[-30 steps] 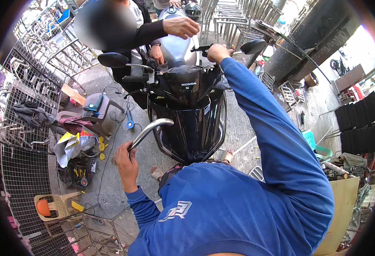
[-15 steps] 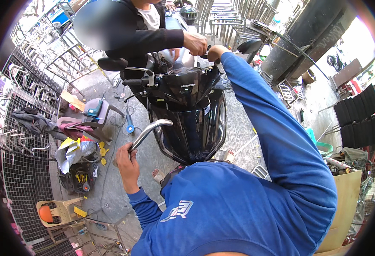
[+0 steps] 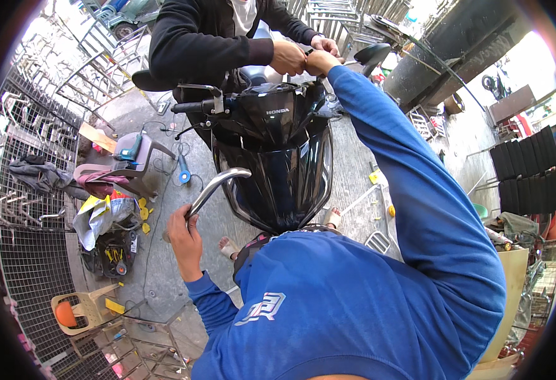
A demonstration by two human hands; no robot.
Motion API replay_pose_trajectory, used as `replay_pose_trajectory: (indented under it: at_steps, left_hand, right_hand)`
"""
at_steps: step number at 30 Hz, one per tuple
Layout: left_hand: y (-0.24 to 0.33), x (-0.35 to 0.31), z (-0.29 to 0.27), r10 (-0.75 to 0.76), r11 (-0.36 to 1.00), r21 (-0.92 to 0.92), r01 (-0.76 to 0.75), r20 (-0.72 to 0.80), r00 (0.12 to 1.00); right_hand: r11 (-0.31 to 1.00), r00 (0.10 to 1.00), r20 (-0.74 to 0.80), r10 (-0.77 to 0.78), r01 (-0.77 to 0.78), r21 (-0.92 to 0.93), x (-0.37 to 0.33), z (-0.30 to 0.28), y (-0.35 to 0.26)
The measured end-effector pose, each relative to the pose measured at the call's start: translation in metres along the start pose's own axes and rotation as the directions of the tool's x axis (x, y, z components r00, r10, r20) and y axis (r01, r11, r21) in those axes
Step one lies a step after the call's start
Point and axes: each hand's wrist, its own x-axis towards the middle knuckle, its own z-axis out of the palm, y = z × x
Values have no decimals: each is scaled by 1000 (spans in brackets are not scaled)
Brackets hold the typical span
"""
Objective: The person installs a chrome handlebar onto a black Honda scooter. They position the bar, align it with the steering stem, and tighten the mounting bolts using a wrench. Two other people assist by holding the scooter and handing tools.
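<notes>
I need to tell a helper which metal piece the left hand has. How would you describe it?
Start at the black scooter. At its front left side, the left hand grips a curved chrome tube. It is the only shiny bent bar there, unlike the straight black handlebar above.

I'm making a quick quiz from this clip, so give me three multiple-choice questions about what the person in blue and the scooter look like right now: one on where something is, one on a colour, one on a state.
1. Where is the right hand?
A. up at the scooter's handlebar, beside a co-worker's hands
B. on the plastic stool
C. in a pocket

2. What colour is the scooter's front panel?
A. red
B. black
C. white

3. What is the left hand doing?
A. hanging open
B. resting flat on the ground
C. closed around a curved metal tube

Answers: 1 A, the blue sleeve reaches up to where the co-worker's hands meet it. 2 B, the glossy panel is black. 3 C, the fingers wrap the tube's lower end.
</notes>
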Motion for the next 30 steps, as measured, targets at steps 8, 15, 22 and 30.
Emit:
replay_pose_trajectory:
  at_steps: [8, 15, 22, 30]
  left_hand:
    - [2, 12, 4, 73, 997, 12, -72, -16, 997]
    - [-10, 7, 8, 97, 995, 21, -96, -40, 994]
    - [-20, 5, 2, 37, 999, 20, -35, -98, 995]
    - [-21, 1, 0, 6, 1000, 16, -3, -162, 987]
  right_hand:
    - [985, 949, -281, -141, 105, -141, -68, -7, 5]
    - [997, 976, -208, -71, 65, -34, -86, -10, 1]
    - [975, 851, -487, -194, 113, -192, -95, 11, 10]
    - [977, 854, -490, -176, 90, -193, -104, 14, 7]
